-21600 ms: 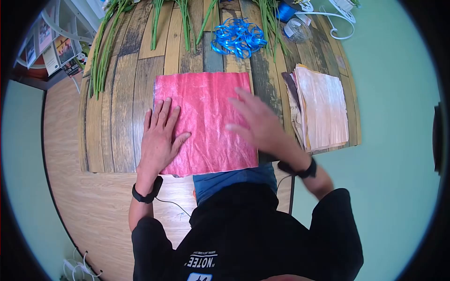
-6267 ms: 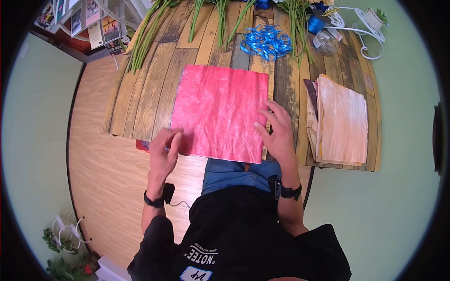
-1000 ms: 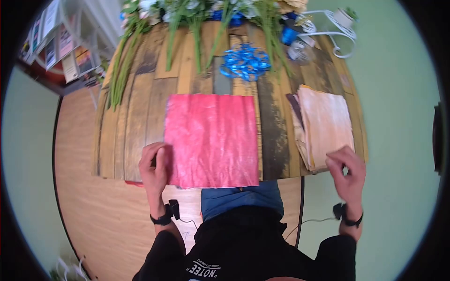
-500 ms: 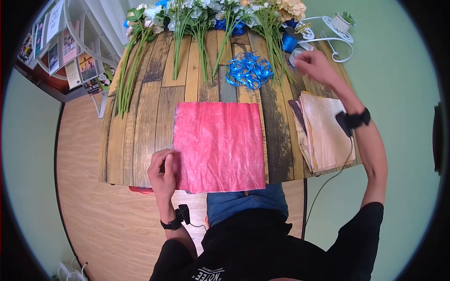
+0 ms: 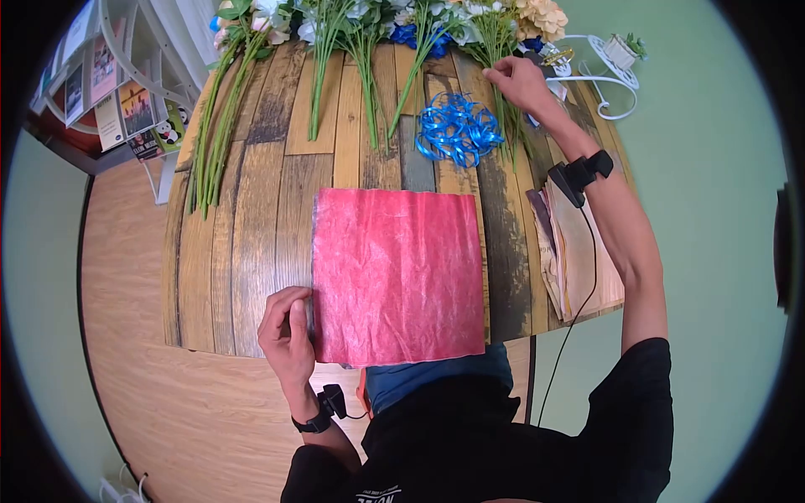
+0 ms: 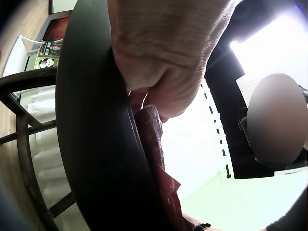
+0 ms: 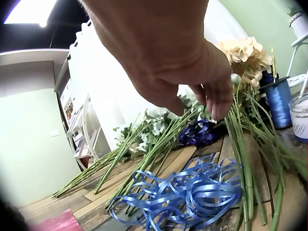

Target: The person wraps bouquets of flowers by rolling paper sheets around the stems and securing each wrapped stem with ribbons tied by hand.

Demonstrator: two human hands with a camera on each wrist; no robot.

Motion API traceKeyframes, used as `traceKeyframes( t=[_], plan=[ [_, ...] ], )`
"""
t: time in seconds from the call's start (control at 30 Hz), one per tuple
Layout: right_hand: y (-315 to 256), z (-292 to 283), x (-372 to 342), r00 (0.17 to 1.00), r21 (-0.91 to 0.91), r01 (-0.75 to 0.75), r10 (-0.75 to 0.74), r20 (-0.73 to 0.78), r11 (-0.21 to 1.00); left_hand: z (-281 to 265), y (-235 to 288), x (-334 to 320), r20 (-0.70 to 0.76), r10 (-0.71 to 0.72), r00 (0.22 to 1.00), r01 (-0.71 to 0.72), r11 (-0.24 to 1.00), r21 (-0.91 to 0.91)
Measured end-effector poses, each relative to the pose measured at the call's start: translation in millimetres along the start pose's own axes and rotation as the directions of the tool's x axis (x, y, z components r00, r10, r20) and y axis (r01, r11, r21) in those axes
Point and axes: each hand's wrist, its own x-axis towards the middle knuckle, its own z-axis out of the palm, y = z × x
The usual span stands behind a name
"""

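Observation:
In the head view, a square stack of glossy red wrapping paper (image 5: 398, 277) lies flat at the table's front edge. My left hand (image 5: 289, 335) rests beside its left side, fingers loosely curled and fingertips right at the paper's edge. The left wrist view has the paper's edge (image 6: 153, 130) close under those fingers. My right hand (image 5: 521, 85) reaches far over the table with relaxed fingers, above the green stems (image 7: 243, 168) of the rightmost flower bunch. A tangle of shiny blue ribbon (image 5: 461, 130) lies just left of it.
Several bunches of flowers (image 5: 365, 92) line the back of the table. A spool of blue ribbon (image 7: 279, 103) and a glass (image 7: 299, 115) stand at the back right, near a white metal stand (image 5: 599, 80). Folded paper sheets (image 5: 579, 260) lie beneath the right forearm.
My right hand has gone from beside the pale folded sheets to the back of the table, then left over the stems. My left hand stays by the red paper's left edge.

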Motion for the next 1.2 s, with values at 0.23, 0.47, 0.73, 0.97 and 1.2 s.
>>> traceKeyframes(
  t=[0.23,0.47,0.73,0.97,1.2],
  plan=[
    [32,-2,-3,0.993,-0.156,-0.057,0.041,-0.108,0.986,2,0,0,0.017,0.026,1.0,-0.026,1.0,0.003],
    [38,27,2,0.984,-0.14,-0.178,0.179,-0.008,0.974,3,-2,0,0.005,0.037,0.999,-0.037,0.999,0.022],
    [49,48,5,0.889,0.351,-0.435,0.333,0.316,0.829,6,-1,1,-0.02,0.004,1.0,-0.004,1.0,0.01],
    [49,58,4,0.915,0.548,-0.398,0.365,0.174,0.736,5,-1,1,-0.026,0.005,1.0,-0.004,1.0,0.012],
    [47,45,4,0.941,0.511,-0.282,0.338,-0.018,0.812,6,0,2,-0.024,0.006,1.0,-0.006,1.0,0.01]
  ],
)
